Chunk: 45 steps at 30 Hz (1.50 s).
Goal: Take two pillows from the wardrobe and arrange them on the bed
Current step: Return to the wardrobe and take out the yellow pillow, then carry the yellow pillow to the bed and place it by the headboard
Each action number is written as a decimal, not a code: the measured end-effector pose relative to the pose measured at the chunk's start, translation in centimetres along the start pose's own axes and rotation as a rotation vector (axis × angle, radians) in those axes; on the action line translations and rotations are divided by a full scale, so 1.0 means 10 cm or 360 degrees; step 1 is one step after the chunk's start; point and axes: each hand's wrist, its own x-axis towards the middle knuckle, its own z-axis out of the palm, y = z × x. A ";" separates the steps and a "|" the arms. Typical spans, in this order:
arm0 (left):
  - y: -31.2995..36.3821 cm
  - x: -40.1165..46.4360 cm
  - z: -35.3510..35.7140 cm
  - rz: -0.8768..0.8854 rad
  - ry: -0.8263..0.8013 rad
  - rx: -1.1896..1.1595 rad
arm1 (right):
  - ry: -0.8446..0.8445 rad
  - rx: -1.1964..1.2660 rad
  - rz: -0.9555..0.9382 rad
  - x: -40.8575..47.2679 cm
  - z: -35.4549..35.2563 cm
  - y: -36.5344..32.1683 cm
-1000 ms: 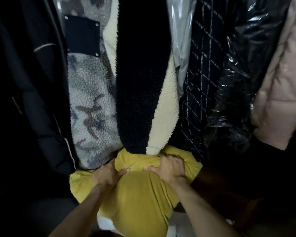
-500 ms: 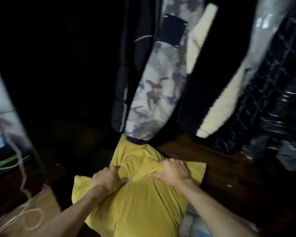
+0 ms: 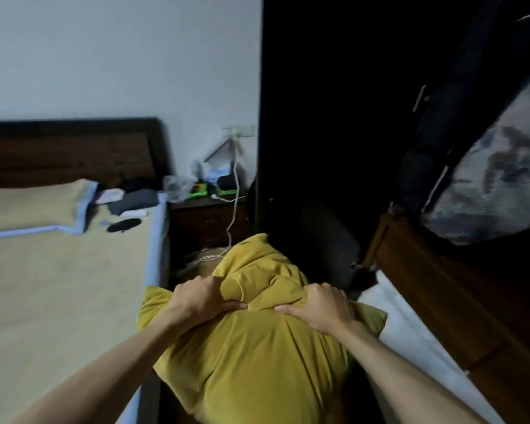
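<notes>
A mustard-yellow pillow (image 3: 257,362) fills the lower middle of the head view, held in the air in front of me. My left hand (image 3: 201,298) clutches a fold of its cover on the left, and my right hand (image 3: 322,307) clutches it on the right. The bed (image 3: 58,301) with a tan mat and pale blue border lies to the left, its edge just beside the pillow. One flat tan pillow (image 3: 34,206) rests at the head of the bed. The open wardrobe (image 3: 441,286) stands to the right, with a white item (image 3: 410,341) on its floor.
A dark wooden nightstand (image 3: 208,215) with small cluttered items stands between bed and wardrobe, a white cable (image 3: 233,203) hanging from a wall socket over it. Dark objects (image 3: 132,203) lie on the bed near the headboard (image 3: 68,151). Hanging coats (image 3: 487,179) fill the wardrobe's right side.
The view has swung left from the wardrobe's hanging clothes toward the bed. Both hands keep the same grip on the yellow pillow, which has come out of the wardrobe with them.
</notes>
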 end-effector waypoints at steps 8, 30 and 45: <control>-1.53 -0.90 -0.29 -0.0609 0.0055 -0.0271 | -0.0190 0.0007 -0.0524 0.49 0.40 -1.62; -4.24 -0.51 -0.48 -0.1520 0.0399 -0.0460 | -0.0403 -0.0155 -0.1488 2.93 1.54 -4.83; -5.18 1.54 -0.71 -0.1770 0.0375 -0.0465 | -0.0571 -0.0147 -0.1693 5.41 1.92 -5.57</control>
